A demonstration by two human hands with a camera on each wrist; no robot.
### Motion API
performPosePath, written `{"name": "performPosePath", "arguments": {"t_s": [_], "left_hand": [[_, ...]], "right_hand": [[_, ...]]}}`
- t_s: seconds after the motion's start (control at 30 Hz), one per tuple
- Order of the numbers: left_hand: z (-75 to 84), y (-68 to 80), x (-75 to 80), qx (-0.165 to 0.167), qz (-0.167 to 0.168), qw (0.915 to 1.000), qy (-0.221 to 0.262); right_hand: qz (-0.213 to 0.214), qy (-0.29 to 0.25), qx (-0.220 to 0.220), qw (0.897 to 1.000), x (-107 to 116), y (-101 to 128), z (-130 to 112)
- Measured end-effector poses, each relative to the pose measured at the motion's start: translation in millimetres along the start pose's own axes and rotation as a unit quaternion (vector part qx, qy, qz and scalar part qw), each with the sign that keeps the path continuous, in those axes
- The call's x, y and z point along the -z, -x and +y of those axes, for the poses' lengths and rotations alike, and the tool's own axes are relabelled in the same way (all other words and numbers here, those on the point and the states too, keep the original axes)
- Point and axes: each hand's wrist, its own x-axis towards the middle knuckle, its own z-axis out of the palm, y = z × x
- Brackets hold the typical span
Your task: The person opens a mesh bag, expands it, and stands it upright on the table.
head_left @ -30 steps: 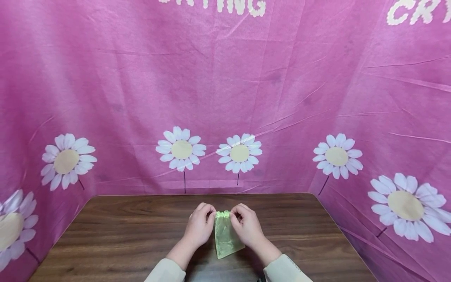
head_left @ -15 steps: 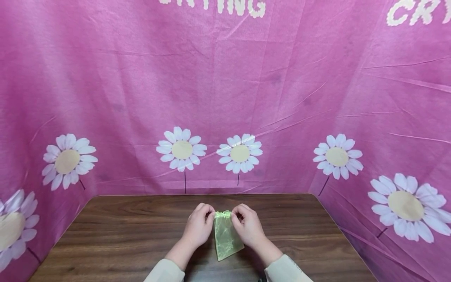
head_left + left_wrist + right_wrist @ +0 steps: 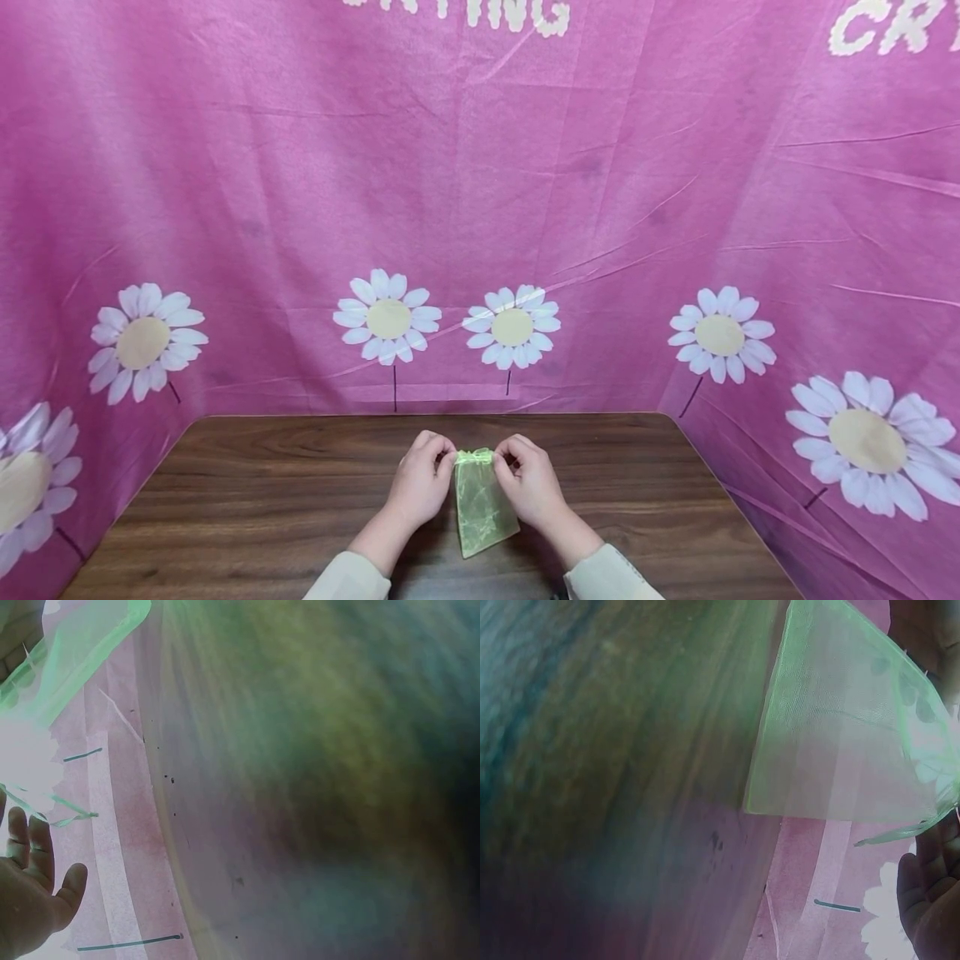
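A sheer yellow-green drawstring pouch (image 3: pixel 483 508) hangs between my two hands above the table, its gathered top edge uppermost and its body looking flat. My left hand (image 3: pixel 422 479) pinches the top left corner between thumb and fingers. At the top right corner, my right hand (image 3: pixel 531 479) pinches the same edge. In the right wrist view the see-through pouch (image 3: pixel 847 720) spreads out, with a ribbon end (image 3: pixel 892 834) trailing near the right hand (image 3: pixel 934 900). The left wrist view shows part of the pouch (image 3: pixel 97 645) and a thin ribbon by the left hand (image 3: pixel 37 892).
The dark wood-grain table (image 3: pixel 262 500) spans the space beneath my hands. A pink cloth (image 3: pixel 480 192) printed with white daisies stands behind it and along both sides. A small dark object shows at the bottom edge of the head view beside the right sleeve (image 3: pixel 607 575).
My hands have drawn slightly apart, the left one shifting a little leftward. The pouch's gathered top has widened somewhat, and its lower corner hangs slightly lower in the view.
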Motion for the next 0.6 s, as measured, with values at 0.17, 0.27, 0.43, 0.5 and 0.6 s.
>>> {"name": "performPosePath", "arguments": {"t_s": [0.17, 0.27, 0.43, 0.5, 0.6], "left_hand": [[-1.3, 0.0, -0.8, 0.007, -0.001, 1.0, 0.002], [-1.7, -0.3, -1.3, 0.009, -0.001, 1.0, 0.001], [-1.2, -0.9, -1.1, 0.012, -0.005, 0.9999, 0.007], [-1.2, -0.9, -0.9, 0.014, -0.006, 0.9998, 0.01], [-2.7, -0.6, -1.1, 0.014, -0.005, 0.9999, 0.009]], "right_hand": [[0.002, 0.003, -0.001, 1.0, 1.4, 0.3, 1.2], [0.003, 0.004, 0.0, 1.0, 2.5, 0.4, 2.1], [0.002, 0.007, 0.0, 1.0, 3.2, 0.6, 3.1], [0.001, 0.011, 0.0, 1.0, 3.2, 0.9, 3.4], [-0.001, 0.013, -0.004, 1.0, 3.2, 1.6, 3.3]]}}
